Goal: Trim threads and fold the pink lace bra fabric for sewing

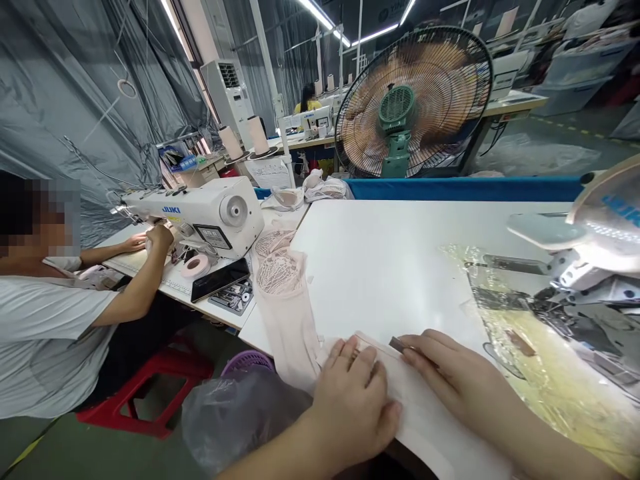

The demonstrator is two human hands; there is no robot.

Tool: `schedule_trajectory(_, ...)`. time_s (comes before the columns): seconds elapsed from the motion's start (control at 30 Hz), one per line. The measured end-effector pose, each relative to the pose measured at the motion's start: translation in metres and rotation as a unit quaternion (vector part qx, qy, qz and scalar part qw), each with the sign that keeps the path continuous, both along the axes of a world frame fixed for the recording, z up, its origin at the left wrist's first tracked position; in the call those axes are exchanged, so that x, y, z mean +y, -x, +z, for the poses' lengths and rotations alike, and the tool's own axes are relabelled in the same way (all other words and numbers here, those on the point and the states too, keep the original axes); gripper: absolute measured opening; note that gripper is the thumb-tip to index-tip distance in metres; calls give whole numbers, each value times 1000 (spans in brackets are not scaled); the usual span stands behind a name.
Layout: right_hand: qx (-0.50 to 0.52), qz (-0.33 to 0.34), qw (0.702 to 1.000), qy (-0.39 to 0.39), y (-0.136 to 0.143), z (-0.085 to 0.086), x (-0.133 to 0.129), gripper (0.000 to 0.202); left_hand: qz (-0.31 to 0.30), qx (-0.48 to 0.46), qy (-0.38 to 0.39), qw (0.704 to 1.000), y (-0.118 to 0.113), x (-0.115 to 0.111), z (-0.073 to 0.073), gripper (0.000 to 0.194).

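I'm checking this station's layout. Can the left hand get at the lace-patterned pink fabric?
Probably yes: the left hand rests on pale cloth nearby, and nothing upright stands between it and the lace-patterned pink fabric.

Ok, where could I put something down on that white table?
The middle of the white table looks bare, between the pink lacy piece on the left, blue strip behind and yellowish plastic on the right. It's crowded in front: the left hand rests on pale cloth, and the right hand holds a small dark piece.
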State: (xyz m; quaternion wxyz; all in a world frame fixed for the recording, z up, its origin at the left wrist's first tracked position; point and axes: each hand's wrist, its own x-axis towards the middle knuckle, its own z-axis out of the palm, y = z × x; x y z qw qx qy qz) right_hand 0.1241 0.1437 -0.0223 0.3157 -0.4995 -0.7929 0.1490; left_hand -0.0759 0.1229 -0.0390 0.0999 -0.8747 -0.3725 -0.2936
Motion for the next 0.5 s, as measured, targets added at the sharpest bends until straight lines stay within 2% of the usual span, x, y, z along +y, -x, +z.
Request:
schedule_trajectory(0.2,19,14,1000,0,-2,2,1,28,10,7,20,1000,-2,-2,2,52)
schedule_trajectory(0.5,16,18,1000,-2,-1,5,1,30,6,19,32,999,0,-1,2,51)
